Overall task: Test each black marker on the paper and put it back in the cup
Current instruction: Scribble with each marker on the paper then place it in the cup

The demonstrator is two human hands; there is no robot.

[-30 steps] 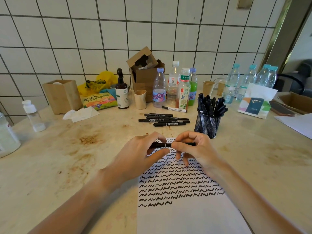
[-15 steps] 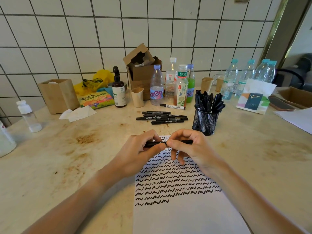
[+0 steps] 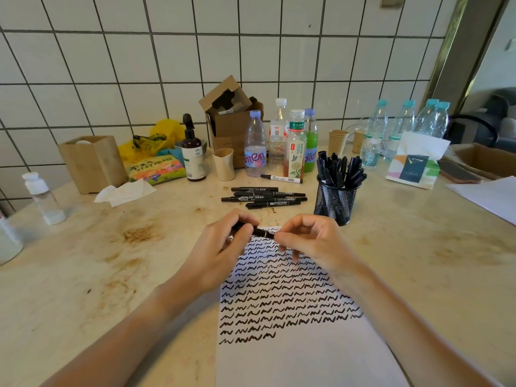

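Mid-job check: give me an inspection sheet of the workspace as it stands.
Surface: stained beige counter.
Job's things: paper with rows of black squiggles; mesh cup full of markers; loose markers behind the paper; one marker held over the paper's top edge.
Clutter: bottles, cardboard box, tissue pack.
Grippers: left hand and right hand each grip an end of the marker.
Cables: nothing seen.
Surroundings: white tiled wall.

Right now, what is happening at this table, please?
A person is holding one black marker with both hands, left hand and right hand, above the top of a paper full of black squiggles. More markers stand in the mesh cup, and several loose markers lie on the table behind.
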